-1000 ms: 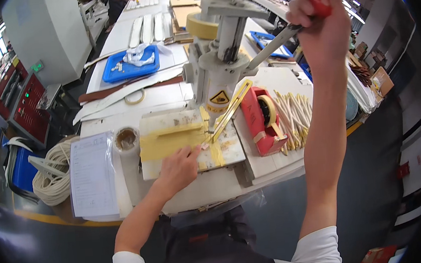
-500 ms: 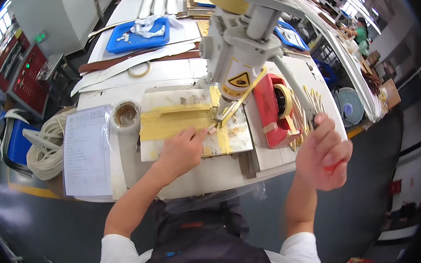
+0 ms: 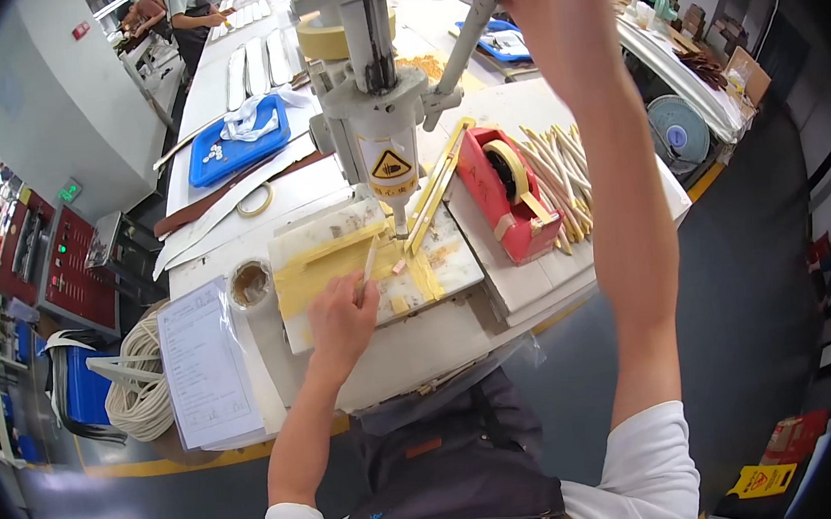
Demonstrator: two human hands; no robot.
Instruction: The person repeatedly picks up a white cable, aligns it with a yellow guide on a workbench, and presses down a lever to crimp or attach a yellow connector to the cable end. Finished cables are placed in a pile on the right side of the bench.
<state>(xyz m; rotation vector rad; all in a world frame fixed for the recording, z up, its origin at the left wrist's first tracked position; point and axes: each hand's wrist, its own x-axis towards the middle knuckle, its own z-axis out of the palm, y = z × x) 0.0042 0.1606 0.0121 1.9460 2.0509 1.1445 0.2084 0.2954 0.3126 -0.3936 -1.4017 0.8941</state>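
Observation:
My left hand (image 3: 343,317) is closed on a thin cream strip (image 3: 369,263), which points up toward the press tip. Yellow tape covers part of the white board (image 3: 308,330) beneath it. Over the board stands a grey hand press (image 3: 377,105) with a yellow warning label. My right hand (image 3: 552,10), at the top edge and partly cut off, grips the dark end of the raised press lever (image 3: 468,45). Two yellow-edged guide strips (image 3: 439,183) lie slantwise beside the press tip, with a short pale piece (image 3: 399,267) at their lower end.
Right of the board stand a red tape dispenser (image 3: 501,198) and a bundle of cream sticks (image 3: 558,173). At left are a tape roll (image 3: 251,284), a printed sheet (image 3: 205,362) and a blue tray (image 3: 239,141). Coiled cream cord (image 3: 139,378) sits beside the table.
My right hand has swung the lever up and away. My left hand has drawn back slightly from the press tip, and the strip now shows in it. The view has turned.

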